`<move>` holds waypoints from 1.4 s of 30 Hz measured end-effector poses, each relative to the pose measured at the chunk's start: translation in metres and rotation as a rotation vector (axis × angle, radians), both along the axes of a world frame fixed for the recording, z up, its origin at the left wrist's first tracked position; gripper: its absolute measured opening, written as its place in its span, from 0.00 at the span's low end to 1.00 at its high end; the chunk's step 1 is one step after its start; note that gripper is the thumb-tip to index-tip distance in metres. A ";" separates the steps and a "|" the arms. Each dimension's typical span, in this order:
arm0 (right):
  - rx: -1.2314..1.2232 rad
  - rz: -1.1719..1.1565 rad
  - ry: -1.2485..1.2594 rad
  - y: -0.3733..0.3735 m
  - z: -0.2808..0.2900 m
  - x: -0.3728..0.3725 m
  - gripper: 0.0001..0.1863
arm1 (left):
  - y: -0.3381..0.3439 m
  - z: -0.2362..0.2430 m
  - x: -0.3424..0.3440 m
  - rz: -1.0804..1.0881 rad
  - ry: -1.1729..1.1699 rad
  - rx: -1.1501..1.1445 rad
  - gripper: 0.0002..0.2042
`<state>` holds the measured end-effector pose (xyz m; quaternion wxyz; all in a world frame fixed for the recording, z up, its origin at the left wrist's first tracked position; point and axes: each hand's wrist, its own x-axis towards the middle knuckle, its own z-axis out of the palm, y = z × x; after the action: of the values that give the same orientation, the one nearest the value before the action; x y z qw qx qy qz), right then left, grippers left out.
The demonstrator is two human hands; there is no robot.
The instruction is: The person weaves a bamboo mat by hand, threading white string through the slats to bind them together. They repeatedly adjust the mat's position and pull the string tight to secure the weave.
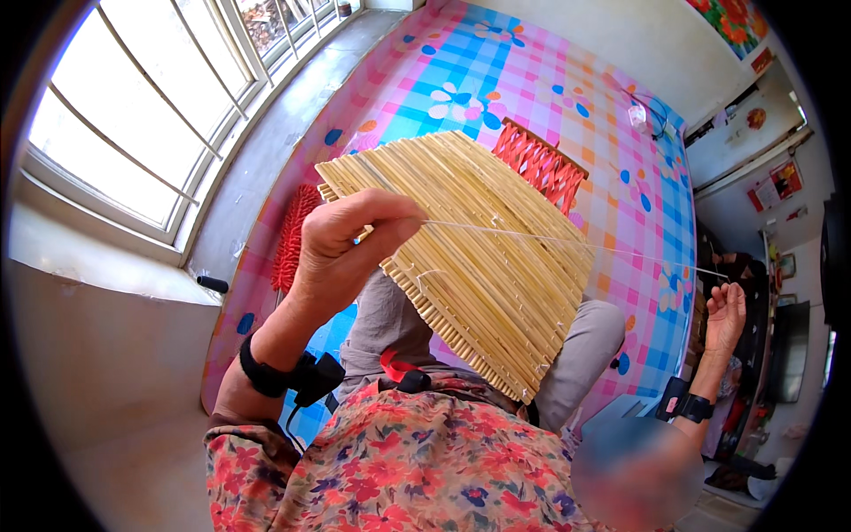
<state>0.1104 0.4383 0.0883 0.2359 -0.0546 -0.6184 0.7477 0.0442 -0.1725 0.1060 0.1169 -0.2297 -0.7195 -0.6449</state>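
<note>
A panel of straw-coloured stalks [483, 248], laid side by side and stitched through with thread, rests tilted across my lap. Over its left part, my left hand [355, 235] is closed, thumb and forefinger pinched on a white thread [550, 237]. The thread runs taut above the panel, out to the far right. There my right hand [725, 315] is raised well away from the panel, its fingers closed at the thread's other end. A thin pale tip, perhaps a needle, shows just above those fingers, too small to tell. Short thread ends and knots dot the stalks.
I sit on a pink and blue checked flowered sheet [612, 177]. Beyond the panel lies a red lattice-woven piece [541, 164]. A red bristly object [294, 235] stands at the left, near the barred window [142, 97] and its grey sill. A cable with a white plug [637, 116] lies far right.
</note>
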 end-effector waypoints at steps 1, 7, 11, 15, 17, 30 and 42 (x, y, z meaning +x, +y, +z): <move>0.013 -0.035 0.010 0.001 0.003 -0.005 0.12 | 0.003 0.000 -0.001 -0.011 -0.002 0.011 0.04; -0.039 -0.152 0.115 0.029 0.019 -0.025 0.15 | 0.017 -0.001 -0.008 -0.160 0.100 -0.066 0.05; -0.326 -0.134 0.243 0.071 0.041 -0.035 0.15 | 0.033 -0.002 -0.011 -0.295 0.144 -0.163 0.04; -0.238 -0.134 0.310 0.085 0.067 -0.053 0.16 | 0.035 -0.012 -0.014 -0.371 0.230 -0.218 0.16; -0.176 -0.100 0.268 0.028 0.072 -0.072 0.16 | 0.028 -0.025 -0.015 -0.190 0.289 -0.319 0.21; 0.910 0.778 -0.181 -0.373 -0.010 -0.075 0.07 | -0.056 -0.131 -0.018 0.097 0.423 -0.957 0.31; 1.001 0.844 -0.098 -0.403 -0.054 -0.084 0.09 | -0.036 -0.142 -0.043 0.134 0.670 -0.827 0.29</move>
<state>0.0261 0.0356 0.0347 -0.1093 0.2751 -0.8698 0.3948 0.0016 -0.2088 -0.0362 0.2810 -0.4034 -0.8498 -0.1899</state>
